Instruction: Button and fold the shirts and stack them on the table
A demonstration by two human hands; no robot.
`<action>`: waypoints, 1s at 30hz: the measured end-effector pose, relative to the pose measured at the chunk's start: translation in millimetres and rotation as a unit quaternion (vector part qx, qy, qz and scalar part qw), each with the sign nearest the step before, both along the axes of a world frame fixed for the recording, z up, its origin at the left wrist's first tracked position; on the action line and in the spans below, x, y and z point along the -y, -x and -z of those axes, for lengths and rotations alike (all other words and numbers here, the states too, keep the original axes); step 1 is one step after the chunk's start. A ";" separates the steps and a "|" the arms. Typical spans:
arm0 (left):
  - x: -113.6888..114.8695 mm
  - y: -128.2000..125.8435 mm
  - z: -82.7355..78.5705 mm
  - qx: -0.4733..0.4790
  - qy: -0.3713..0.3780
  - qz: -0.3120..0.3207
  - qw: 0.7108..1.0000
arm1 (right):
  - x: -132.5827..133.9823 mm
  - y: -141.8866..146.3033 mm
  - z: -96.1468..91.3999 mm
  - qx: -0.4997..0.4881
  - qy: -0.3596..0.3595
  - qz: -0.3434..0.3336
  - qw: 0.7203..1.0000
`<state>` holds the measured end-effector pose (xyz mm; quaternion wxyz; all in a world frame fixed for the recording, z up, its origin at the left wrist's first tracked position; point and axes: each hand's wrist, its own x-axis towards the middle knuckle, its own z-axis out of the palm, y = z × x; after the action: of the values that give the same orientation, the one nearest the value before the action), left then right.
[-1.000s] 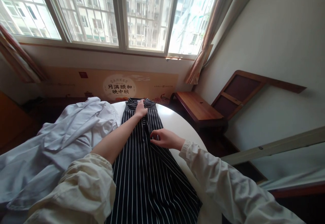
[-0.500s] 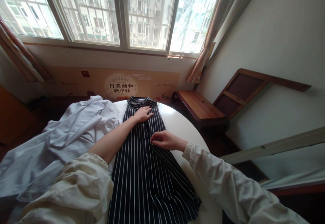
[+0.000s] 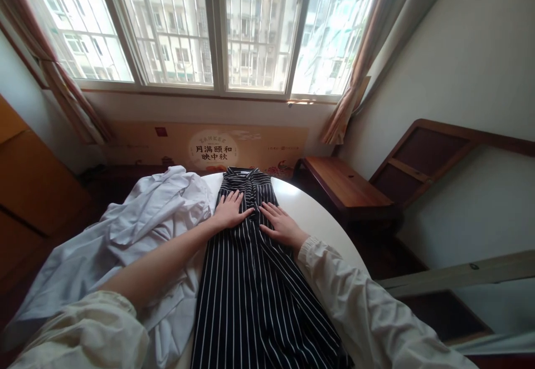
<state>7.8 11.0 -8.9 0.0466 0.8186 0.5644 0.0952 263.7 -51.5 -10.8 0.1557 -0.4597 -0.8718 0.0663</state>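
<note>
1. Striped shirt (image 3: 251, 280) lies lengthwise down the middle of the round white surface (image 3: 309, 213), collar at the far end twd the window, hem running off the near edge below the view
2. Left hand (image 3: 229, 210) is flat, fingers spread, palm down on the upper chest of the shirt; nothing gripped. Right hand (image 3: 281, 223) is likewise flat and spread, just beside it on the other side of the button line; both pressing, not grasping
3. Risk, my read: w/ both palms only pressing, a sideways push could drag the thin fabric and bunch it under the hands, leaving creases instead of a flat front
4. White garment (image 3: 125, 246) is heaped at the left, touching the shirt's left edge & under the left forearm; it could get caught or pulled along w/ the arm, or flop over the stripes
5. Lower part of the shirt hangs past the near rim, so its weight could slide the whole piece twd the person if the hands lift
6. Right side of the surface is bare and curved, so cloth pushed that way could slip off the edge twd the wooden bench (image 3: 346, 188)
</note>
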 end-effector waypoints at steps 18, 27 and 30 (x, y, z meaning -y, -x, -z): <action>-33.5 -6.4 -10.8 0.066 -0.104 -0.024 0.992 | -77.0 15.4 2.8 0.022 0.011 0.033 0.999; 42.2 16.7 -10.2 0.096 -0.087 0.145 0.981 | 17.0 4.0 -1.6 -0.034 -0.024 0.005 0.999; 56.8 16.8 -15.5 0.135 -0.111 0.240 0.955 | 56.1 2.4 -19.6 -0.076 -0.037 0.017 0.996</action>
<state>-8.9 -45.8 6.7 0.0530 0.9095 0.3259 0.2528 261.3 -107.6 8.9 0.2394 -0.4620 -0.8514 0.0664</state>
